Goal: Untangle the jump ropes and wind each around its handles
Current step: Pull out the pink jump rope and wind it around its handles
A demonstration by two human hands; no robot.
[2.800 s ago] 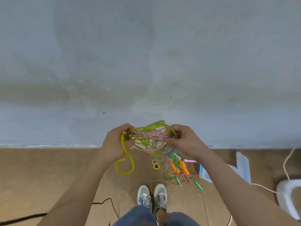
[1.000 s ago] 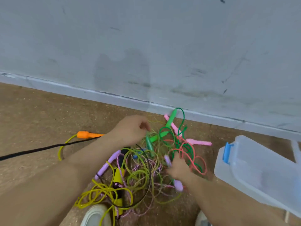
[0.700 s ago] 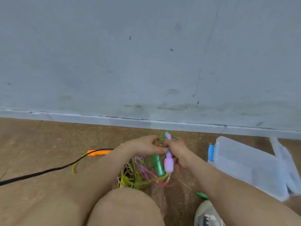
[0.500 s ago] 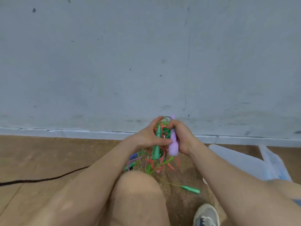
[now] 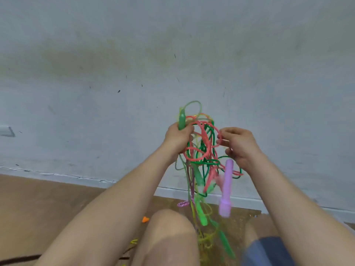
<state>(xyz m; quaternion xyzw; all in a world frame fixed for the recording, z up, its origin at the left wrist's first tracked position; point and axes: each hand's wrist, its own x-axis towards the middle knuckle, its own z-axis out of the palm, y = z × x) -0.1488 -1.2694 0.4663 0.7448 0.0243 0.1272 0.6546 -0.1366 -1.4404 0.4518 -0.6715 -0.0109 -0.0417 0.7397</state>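
Nearly vertical green handle in left hand, tip up.

A scuffed grey wall meets the brown floor — a pale baseboard between.

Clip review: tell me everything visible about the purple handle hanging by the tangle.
The purple handle is a smooth, plastic-looking lilac stick, slim along the shaft, with a wider collar at its lower end. It hangs nearly upright in the air, blurred by motion. Its top sits just below the right hand, beside the tangle of pink and green ropes; whether the hand touches it cannot be told, and its own rope cannot be traced.
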